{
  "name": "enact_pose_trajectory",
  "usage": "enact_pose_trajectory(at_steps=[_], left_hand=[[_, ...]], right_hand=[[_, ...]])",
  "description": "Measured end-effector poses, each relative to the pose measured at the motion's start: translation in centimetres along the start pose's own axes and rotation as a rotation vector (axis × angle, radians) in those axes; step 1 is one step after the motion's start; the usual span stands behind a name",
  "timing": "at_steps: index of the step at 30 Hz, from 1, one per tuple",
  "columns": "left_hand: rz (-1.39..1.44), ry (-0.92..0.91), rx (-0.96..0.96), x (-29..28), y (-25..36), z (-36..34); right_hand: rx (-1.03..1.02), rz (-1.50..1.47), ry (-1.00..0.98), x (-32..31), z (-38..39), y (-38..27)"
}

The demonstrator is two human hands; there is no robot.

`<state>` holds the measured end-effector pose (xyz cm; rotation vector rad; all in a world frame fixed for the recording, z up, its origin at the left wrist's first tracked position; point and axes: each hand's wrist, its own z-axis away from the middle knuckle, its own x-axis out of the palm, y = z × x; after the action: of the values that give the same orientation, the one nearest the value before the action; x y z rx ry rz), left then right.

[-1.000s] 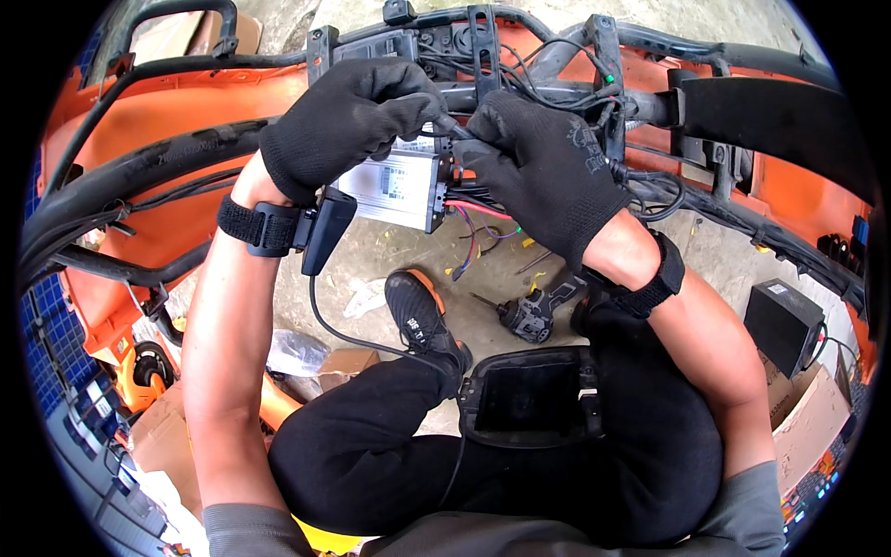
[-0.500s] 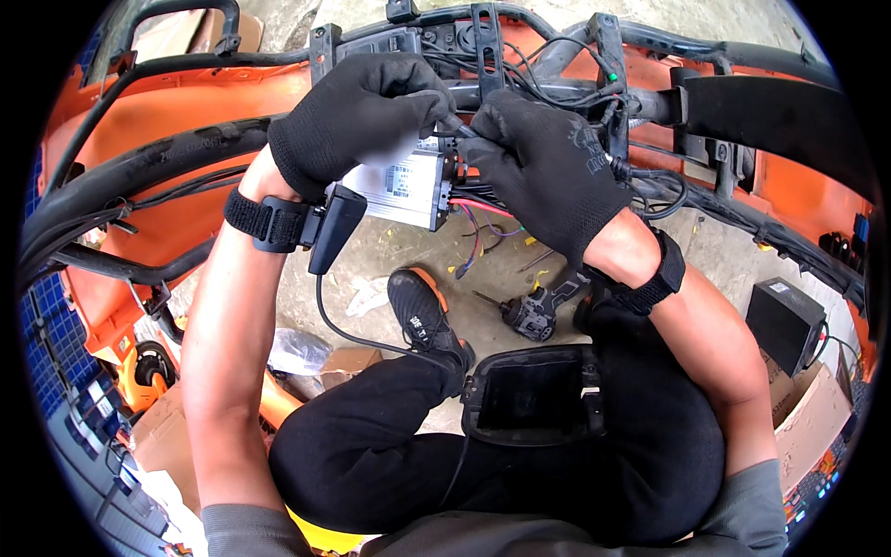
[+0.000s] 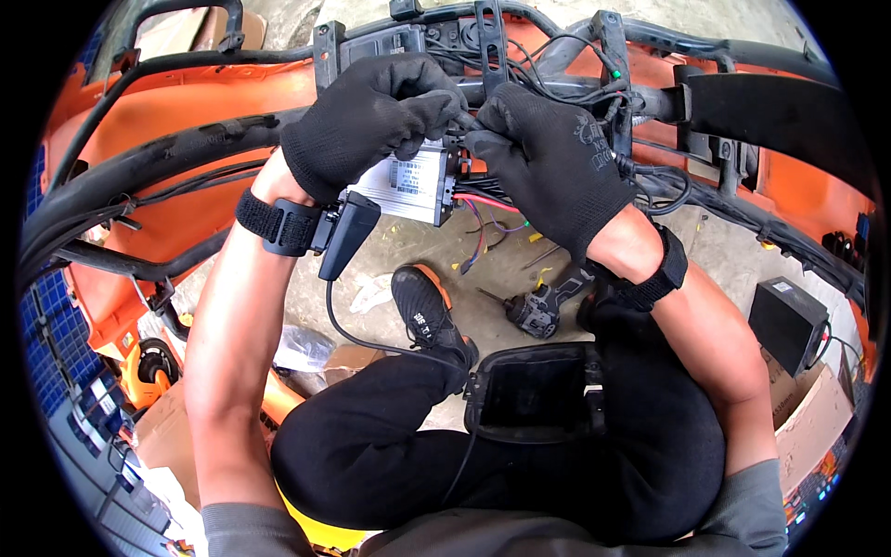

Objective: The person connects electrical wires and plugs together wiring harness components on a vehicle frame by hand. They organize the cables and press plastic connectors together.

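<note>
Silver module (image 3: 408,183) under gloved fingers (image 3: 422,111)

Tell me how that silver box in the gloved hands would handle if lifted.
The silver box looks like a stiff metal case, so it probably won't flex. The wires running from its end would likely tug and limit how far it moves. Its flat, smooth faces may be slippery, though the left hand and right hand wear gloves, which should help.
</note>
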<state>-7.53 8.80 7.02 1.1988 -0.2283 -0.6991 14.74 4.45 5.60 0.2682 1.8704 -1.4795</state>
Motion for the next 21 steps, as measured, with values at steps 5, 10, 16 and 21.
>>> enact_pose_trajectory(at_steps=[5,10,16,21], left_hand=[[-0.004,-0.048,0.044,-0.5,0.3,-0.4],[-0.082,-0.019,0.095,-1.8,1.4,-0.3],[-0.16,0.014,0.165,-0.5,2.0,0.6],[-0.198,0.078,0.11,0.1,1.2,1.1]], right_hand=[[-0.02,-0.123,0.008,-0.6,-0.4,-0.1],[0.192,-0.295,-0.13,-5.2,-0.7,-0.7],[0.275,-0.398,-0.052,-9.4,3.9,1.9],[0.12,-0.236,-0.056,-9.0,5.2,2.4]])
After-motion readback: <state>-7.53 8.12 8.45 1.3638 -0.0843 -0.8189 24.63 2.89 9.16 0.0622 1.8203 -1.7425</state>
